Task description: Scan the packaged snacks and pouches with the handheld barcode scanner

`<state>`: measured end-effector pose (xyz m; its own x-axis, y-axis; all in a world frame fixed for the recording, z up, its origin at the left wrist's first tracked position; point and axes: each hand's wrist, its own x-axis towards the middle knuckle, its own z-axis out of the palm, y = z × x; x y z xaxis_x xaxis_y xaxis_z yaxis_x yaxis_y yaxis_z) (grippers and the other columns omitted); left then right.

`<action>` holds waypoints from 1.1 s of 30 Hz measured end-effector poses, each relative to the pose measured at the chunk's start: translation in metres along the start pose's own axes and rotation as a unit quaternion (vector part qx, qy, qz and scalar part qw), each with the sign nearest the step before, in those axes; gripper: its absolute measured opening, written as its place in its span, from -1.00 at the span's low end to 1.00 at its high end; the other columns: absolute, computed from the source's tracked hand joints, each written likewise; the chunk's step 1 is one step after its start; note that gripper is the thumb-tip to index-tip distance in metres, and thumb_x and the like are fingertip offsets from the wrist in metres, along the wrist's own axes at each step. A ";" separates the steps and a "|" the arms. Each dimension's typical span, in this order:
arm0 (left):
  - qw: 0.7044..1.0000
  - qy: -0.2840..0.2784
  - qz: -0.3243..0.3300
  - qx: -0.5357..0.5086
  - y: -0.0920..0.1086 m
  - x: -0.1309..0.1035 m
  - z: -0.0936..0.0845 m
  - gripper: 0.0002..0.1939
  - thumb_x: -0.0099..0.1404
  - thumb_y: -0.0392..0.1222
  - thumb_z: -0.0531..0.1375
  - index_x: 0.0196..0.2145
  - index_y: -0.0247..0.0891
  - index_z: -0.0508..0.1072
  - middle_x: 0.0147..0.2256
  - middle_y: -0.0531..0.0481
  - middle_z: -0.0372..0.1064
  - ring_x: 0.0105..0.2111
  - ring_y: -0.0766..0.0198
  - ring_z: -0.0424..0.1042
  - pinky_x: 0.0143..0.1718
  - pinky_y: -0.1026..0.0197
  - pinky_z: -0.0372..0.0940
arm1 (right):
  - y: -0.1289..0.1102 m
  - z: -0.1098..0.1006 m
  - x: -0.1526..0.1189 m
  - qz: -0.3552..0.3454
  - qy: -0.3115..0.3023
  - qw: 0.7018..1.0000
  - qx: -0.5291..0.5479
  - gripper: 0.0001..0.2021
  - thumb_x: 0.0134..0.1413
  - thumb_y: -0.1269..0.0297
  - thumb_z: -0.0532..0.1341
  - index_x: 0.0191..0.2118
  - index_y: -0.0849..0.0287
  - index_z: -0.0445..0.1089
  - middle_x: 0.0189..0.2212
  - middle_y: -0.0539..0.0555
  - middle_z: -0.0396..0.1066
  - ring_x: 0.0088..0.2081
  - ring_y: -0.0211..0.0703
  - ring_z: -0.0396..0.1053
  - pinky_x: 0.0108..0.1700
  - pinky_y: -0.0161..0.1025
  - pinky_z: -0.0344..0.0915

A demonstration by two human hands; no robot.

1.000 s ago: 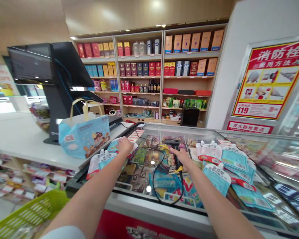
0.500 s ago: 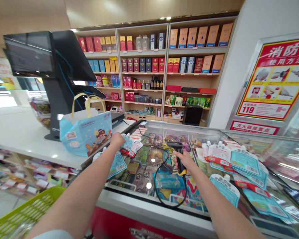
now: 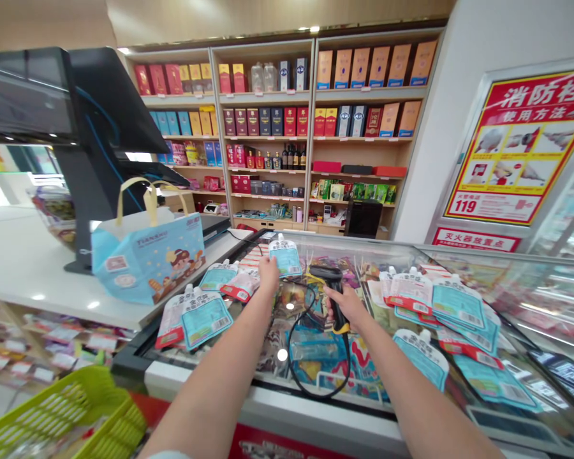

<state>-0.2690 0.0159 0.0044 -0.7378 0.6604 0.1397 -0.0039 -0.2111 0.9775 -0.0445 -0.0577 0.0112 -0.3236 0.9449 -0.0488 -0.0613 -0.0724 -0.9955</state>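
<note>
Gripped by its lower left corner: one blue pouch (image 3: 286, 258), in the left hand (image 3: 269, 275), fingers closed on it. Pouch is held up over the glass-topped freezer (image 3: 316, 408), spout end up, barcode side facing the wearer. Right hand (image 3: 344, 306) is wrapped round the handle of a black barcode scanner (image 3: 326, 273), just right of the pouch and apart from it. Scanner's black cable (image 3: 291, 347) loops down over the glass, then runs back toward the counter.

Left pouch group (image 3: 205, 319): blue and red-and-white pouches lying on the freezer's left end. Right pouch group (image 3: 456, 306): bigger, overlapping pile, right of the right forearm. Colourful packs visible under the glass.

Further left: white counter (image 3: 19, 255) with a blue paper bag (image 3: 150, 258) upright, in front of a black screen terminal (image 3: 83, 153). Green basket (image 3: 67, 414) bottom left. Boxed goods on shelves (image 3: 268, 99) behind. Red poster (image 3: 521, 150) on the right wall.
</note>
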 end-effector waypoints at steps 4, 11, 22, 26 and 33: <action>0.998 0.009 0.038 0.058 -0.032 -0.018 0.023 -0.89 0.19 -0.20 0.07 -0.48 -0.23 0.26 -0.52 0.10 0.24 -0.44 0.30 0.31 -0.35 0.25 0.26 | 0.001 -0.003 -0.002 0.019 -0.006 1.000 -0.014 -0.70 -0.12 0.08 0.29 -0.40 0.12 0.20 -0.72 -0.15 0.25 -0.74 -0.33 0.20 -0.66 -0.34 0.28; 0.992 0.009 0.057 0.112 -0.045 -0.012 0.019 -0.89 0.22 -0.19 0.06 -0.44 -0.23 0.29 -0.48 0.07 0.30 -0.38 0.27 0.36 -0.26 0.21 0.27 | 0.004 0.000 -0.003 0.048 -0.010 0.998 -0.049 -0.72 -0.09 0.14 0.31 -0.48 0.13 0.18 -0.74 -0.13 0.27 -0.74 -0.33 0.21 -0.67 -0.35 0.27; 0.994 0.006 0.054 0.091 -0.041 -0.017 0.019 -0.88 0.23 -0.20 0.06 -0.45 -0.24 0.28 -0.48 0.06 0.30 -0.40 0.26 0.35 -0.29 0.22 0.26 | 0.001 0.003 -0.007 0.042 -0.014 0.997 -0.055 -0.70 -0.08 0.14 0.31 -0.52 0.15 0.18 -0.75 -0.13 0.24 -0.74 -0.33 0.20 -0.67 -0.33 0.27; 0.994 0.005 0.054 0.097 -0.042 -0.017 0.019 -0.88 0.23 -0.18 0.06 -0.44 -0.24 0.29 -0.47 0.06 0.31 -0.39 0.27 0.36 -0.29 0.23 0.26 | 0.002 0.003 -0.007 0.042 -0.018 0.997 -0.056 -0.68 -0.10 0.11 0.32 -0.55 0.15 0.19 -0.76 -0.12 0.23 -0.74 -0.32 0.20 -0.67 -0.33 0.26; 0.992 0.005 0.052 0.111 -0.039 -0.018 0.019 -0.88 0.23 -0.18 0.06 -0.44 -0.23 0.30 -0.45 0.03 0.35 -0.36 0.25 0.39 -0.27 0.21 0.27 | 0.008 -0.002 -0.002 0.052 -0.028 0.996 -0.065 -0.68 -0.09 0.08 0.31 -0.54 0.15 0.20 -0.77 -0.11 0.24 -0.75 -0.32 0.21 -0.66 -0.35 0.25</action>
<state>-0.2430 0.0263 -0.0329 -0.7329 0.6359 0.2418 0.2216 -0.1128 0.9686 -0.0428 -0.0599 0.0034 -0.3740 0.9152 -0.1504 0.0966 -0.1229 -0.9877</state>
